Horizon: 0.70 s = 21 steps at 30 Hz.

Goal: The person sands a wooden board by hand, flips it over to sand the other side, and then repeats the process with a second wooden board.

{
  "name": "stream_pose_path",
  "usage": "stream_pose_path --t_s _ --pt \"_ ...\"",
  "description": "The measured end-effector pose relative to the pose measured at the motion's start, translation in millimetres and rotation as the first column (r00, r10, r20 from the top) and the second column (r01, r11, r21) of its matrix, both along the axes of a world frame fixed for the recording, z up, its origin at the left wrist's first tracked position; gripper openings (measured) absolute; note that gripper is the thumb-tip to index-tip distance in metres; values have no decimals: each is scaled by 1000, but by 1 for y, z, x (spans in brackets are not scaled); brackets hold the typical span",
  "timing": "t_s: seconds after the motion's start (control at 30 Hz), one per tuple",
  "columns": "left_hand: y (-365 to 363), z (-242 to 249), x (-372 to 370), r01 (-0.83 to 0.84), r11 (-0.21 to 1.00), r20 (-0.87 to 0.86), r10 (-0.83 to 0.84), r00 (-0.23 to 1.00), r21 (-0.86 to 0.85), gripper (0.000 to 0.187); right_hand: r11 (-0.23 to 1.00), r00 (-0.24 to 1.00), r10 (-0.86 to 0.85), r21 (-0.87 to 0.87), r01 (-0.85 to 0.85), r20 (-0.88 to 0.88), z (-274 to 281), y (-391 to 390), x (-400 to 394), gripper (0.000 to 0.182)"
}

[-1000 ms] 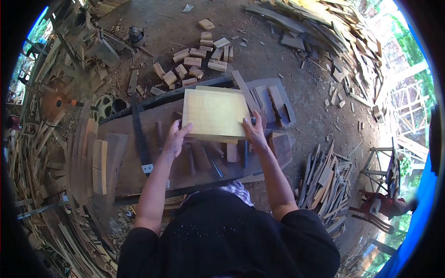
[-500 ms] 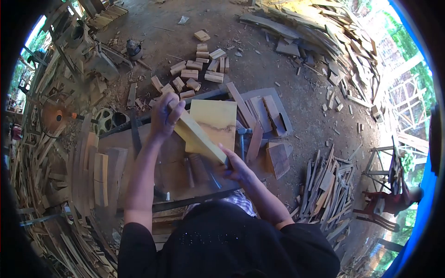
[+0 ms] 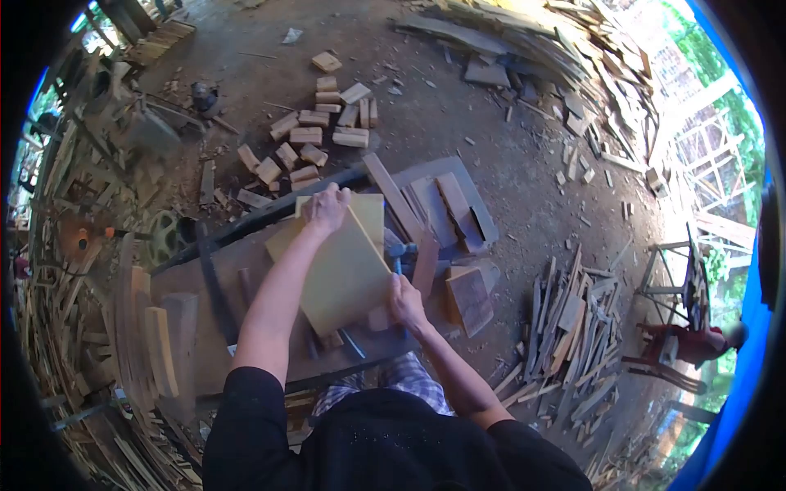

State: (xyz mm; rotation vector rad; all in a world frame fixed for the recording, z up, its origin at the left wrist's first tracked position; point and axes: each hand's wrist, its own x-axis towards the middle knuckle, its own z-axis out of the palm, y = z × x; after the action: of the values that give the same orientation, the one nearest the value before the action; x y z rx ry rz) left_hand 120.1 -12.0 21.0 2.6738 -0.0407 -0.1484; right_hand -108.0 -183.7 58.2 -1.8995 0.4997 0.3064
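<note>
A wide pale board (image 3: 340, 274) is held over the workbench (image 3: 205, 282), its broad face showing. My left hand (image 3: 327, 209) grips its upper edge, fingers wrapped over it. On the board's right edge, my right hand (image 3: 405, 303) is closed near a corner. Another pale board (image 3: 372, 209) lies partly hidden beneath it. Just right of the held board is a hammer (image 3: 398, 252) with a blue head, its handle largely hidden by my right hand and the board.
Wood blocks (image 3: 307, 136) are scattered on the ground beyond the bench. A dark-faced block (image 3: 470, 303) sits at the bench's right. Scrap wood (image 3: 573, 319) is heaped farther right, near a seated person (image 3: 696, 344). Curved timber pieces (image 3: 161, 348) stand at left.
The board has turned from edge-on to showing its broad face, and has been lowered over the other board. My left hand has moved down and right in view. The camera view has shifted slightly.
</note>
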Motion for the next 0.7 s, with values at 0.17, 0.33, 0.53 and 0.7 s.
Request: stream_pose_path --t_s 0.17,0.33,0.53,0.7 --pt "0 -13 -5 -33 998 208 23 978 48 31 913 941 111 -407 31 321 0 -54 26 28" --pt "-1 -22 -9 -59 997 326 40 944 47 26 654 978 17 -742 146 207 -8 -140 88 58" --pt "-7 -15 -68 -146 987 346 114 931 67 44 567 991 75 -813 -136 -114 -58 -169 118 84" --pt "6 -17 -122 -413 890 248 364 898 191 72 656 993 56 -746 -115 -104 -68 -188 117 77"
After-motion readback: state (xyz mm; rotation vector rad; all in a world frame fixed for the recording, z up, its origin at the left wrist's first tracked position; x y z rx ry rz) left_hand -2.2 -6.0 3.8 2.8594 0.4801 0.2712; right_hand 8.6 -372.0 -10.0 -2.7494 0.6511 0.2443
